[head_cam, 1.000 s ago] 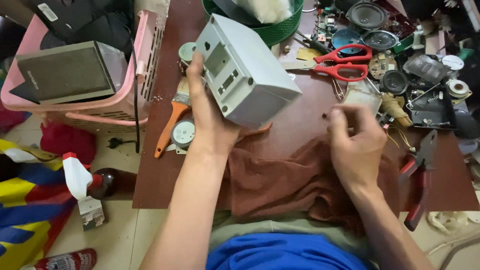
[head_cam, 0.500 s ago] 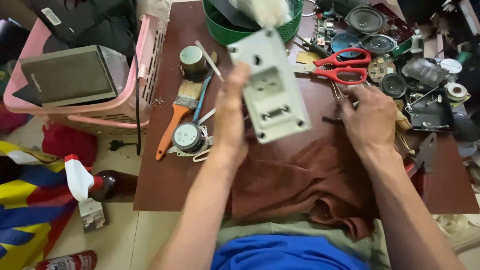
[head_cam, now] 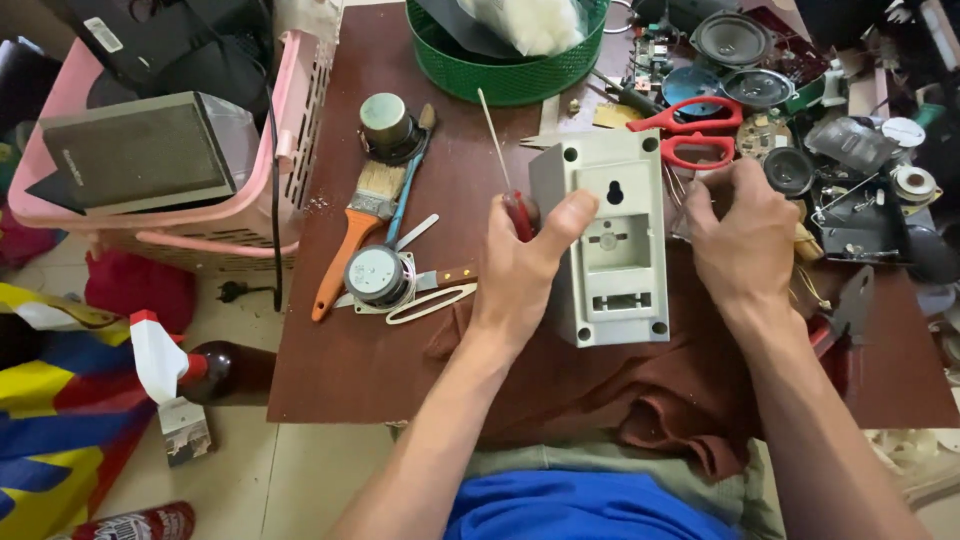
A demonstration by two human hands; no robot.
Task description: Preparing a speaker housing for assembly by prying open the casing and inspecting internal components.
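A light grey plastic housing (head_cam: 612,240) lies back-side up on a brown cloth (head_cam: 620,390) over the dark table. My left hand (head_cam: 520,265) grips its left edge, thumb across the top corner, with a red-handled screwdriver (head_cam: 510,190) held against the palm. My right hand (head_cam: 740,240) is closed at the housing's right edge; what its fingers hold is hidden.
Red scissors (head_cam: 690,130), loose speakers (head_cam: 735,45) and electronics parts crowd the right side. A green basket (head_cam: 505,60) stands at the back. An orange-handled brush (head_cam: 355,225), a round motor (head_cam: 375,275) and a knife lie left. A pink basket (head_cam: 160,160) holds a speaker box.
The housing has been lowered from mid-air and turned to lie flat on the cloth. My right hand moved up to its right edge. The screwdriver now shows in my left hand.
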